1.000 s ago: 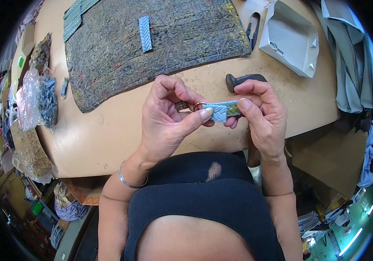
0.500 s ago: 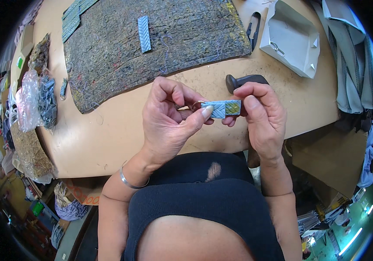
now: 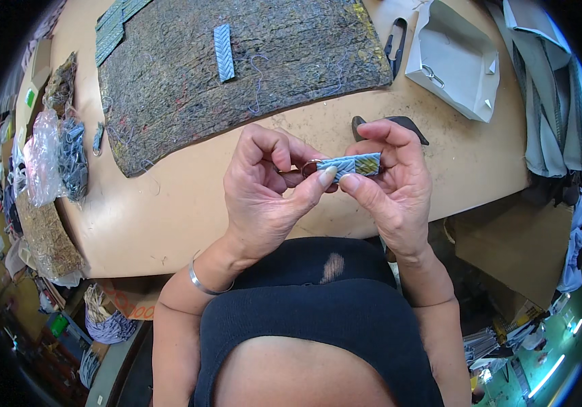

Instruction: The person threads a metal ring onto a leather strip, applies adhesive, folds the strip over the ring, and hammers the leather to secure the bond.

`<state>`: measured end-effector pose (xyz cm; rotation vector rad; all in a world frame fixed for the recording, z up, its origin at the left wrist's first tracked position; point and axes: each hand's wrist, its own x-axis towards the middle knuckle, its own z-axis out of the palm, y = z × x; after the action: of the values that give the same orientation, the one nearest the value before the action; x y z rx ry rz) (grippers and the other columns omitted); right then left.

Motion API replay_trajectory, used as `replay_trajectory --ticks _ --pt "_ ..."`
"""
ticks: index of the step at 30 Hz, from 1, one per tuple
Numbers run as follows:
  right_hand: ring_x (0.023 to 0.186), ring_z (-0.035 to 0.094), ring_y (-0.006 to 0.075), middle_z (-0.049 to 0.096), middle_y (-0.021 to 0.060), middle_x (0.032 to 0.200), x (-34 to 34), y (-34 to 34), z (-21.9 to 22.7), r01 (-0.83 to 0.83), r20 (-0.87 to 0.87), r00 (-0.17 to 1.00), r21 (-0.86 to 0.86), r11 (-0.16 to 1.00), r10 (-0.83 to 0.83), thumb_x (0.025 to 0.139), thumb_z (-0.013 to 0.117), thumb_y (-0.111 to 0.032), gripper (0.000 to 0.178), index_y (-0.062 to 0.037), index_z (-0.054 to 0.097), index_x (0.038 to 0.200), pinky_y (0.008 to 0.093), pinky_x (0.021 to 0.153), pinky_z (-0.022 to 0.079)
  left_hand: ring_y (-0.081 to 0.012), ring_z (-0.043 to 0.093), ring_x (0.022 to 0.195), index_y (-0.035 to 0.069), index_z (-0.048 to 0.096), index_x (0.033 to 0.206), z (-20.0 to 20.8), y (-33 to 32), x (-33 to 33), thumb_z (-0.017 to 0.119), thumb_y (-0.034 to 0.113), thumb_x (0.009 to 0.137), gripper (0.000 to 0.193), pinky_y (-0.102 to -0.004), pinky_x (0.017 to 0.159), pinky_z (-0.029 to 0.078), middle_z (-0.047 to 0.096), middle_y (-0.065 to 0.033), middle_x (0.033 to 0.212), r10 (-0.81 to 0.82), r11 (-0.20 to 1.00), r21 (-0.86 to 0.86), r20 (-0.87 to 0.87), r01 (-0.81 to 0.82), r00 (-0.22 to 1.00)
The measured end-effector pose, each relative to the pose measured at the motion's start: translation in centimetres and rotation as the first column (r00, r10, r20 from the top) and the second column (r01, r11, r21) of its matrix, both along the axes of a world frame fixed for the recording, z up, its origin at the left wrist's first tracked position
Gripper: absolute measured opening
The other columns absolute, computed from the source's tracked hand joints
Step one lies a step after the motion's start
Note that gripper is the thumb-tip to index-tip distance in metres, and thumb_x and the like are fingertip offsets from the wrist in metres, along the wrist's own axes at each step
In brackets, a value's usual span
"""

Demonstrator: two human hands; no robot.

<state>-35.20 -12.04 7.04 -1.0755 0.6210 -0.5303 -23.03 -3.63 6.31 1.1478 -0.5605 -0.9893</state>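
Note:
Above the table's near edge, both hands hold a short light-blue woven key fob point(image 3: 350, 167) with a yellow-green patch toward its right end. A metal split ring point(image 3: 309, 167) hangs at the fob's left end, by the left fingers. My left hand point(image 3: 264, 183) pinches the ring end between thumb and fingers. My right hand point(image 3: 396, 193) presses its thumb on the fob's lower middle, with fingers behind it. Beyond the right hand lies a dark tool point(image 3: 409, 129), partly covered by the fingers; its kind is unclear.
A rough fibre mat point(image 3: 169, 88) bears a blue woven strip point(image 3: 223, 53) and loose threads. Thread snips point(image 3: 395, 47) lie beside a white tray point(image 3: 450, 34) holding a metal clasp point(image 3: 432, 76). Grey straps point(image 3: 549, 102) hang at the right; plastic bags point(image 3: 46, 156) stand left.
My right hand has moved left, its thumb now pressing the fob's middle instead of hovering by its right end. The fob has tilted slightly. My left hand keeps its pinch.

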Motion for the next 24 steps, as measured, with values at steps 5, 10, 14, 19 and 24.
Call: replay_trajectory --ticks 5,10,14,19,24 --pt "0.081 0.054 0.0141 0.05 0.0096 0.09 0.04 0.07 -0.43 0.016 0.036 0.999 -0.003 1.0 -0.016 0.076 0.055 0.004 0.044 0.0009 0.033 0.115 0.0232 0.07 0.047 -0.0158 0.057 0.079 0.003 0.03 0.081 -0.15 -0.01 0.09 0.057 -0.01 0.073 0.031 -0.027 0.069 0.054 0.051 -0.0135 0.085 -0.013 1.0 0.013 -0.022 0.013 1.0" --pt "0.077 0.054 0.0129 0.051 0.0093 0.086 0.11 -0.12 -0.63 -0.01 0.001 1.0 -0.006 1.0 0.01 0.077 0.055 0.002 0.043 0.0004 0.034 0.115 0.0224 0.067 0.046 -0.0157 0.057 0.078 0.003 0.03 0.081 -0.16 -0.08 -0.09 0.058 -0.01 0.073 0.032 -0.0273 0.068 0.055 0.051 -0.0132 0.084 -0.006 0.999 0.039 -0.051 0.008 0.999" --pt "0.071 0.053 0.0096 0.054 0.0075 0.082 0.5 -0.36 -0.37 0.008 -0.05 0.999 -0.014 1.0 -0.009 0.079 0.055 -0.002 0.04 0.0001 0.036 0.115 0.0202 0.063 0.044 -0.0155 0.058 0.075 0.004 0.031 0.08 -0.3 -0.15 0.03 0.059 -0.007 0.073 0.031 -0.0269 0.064 0.055 0.053 -0.0131 0.082 -0.027 0.996 0.084 -0.148 0.039 0.989" --pt "0.065 0.051 0.0064 0.055 0.004 0.076 0.65 -0.69 -0.87 -0.002 -0.087 0.996 0.095 0.995 0.01 0.081 0.053 -0.006 0.034 0.0002 0.041 0.112 0.018 0.057 0.042 -0.0157 0.059 0.07 0.005 0.032 0.079 -0.67 -0.31 0.69 0.06 -0.003 0.074 0.029 -0.0263 0.06 0.055 0.054 -0.0128 0.079 -0.033 0.985 0.154 -0.267 0.076 0.963" --pt "0.064 0.051 0.0062 0.055 0.0032 0.074 0.52 -0.84 -0.88 -0.005 -0.071 0.997 0.216 0.976 0.021 0.081 0.054 -0.007 0.033 0.0002 0.042 0.111 0.0178 0.056 0.041 -0.0164 0.059 0.069 0.006 0.032 0.078 -0.91 -0.13 0.71 0.06 -0.003 0.074 0.029 -0.0263 0.059 0.055 0.055 -0.0122 0.078 -0.016 0.984 0.164 -0.328 0.074 0.945"
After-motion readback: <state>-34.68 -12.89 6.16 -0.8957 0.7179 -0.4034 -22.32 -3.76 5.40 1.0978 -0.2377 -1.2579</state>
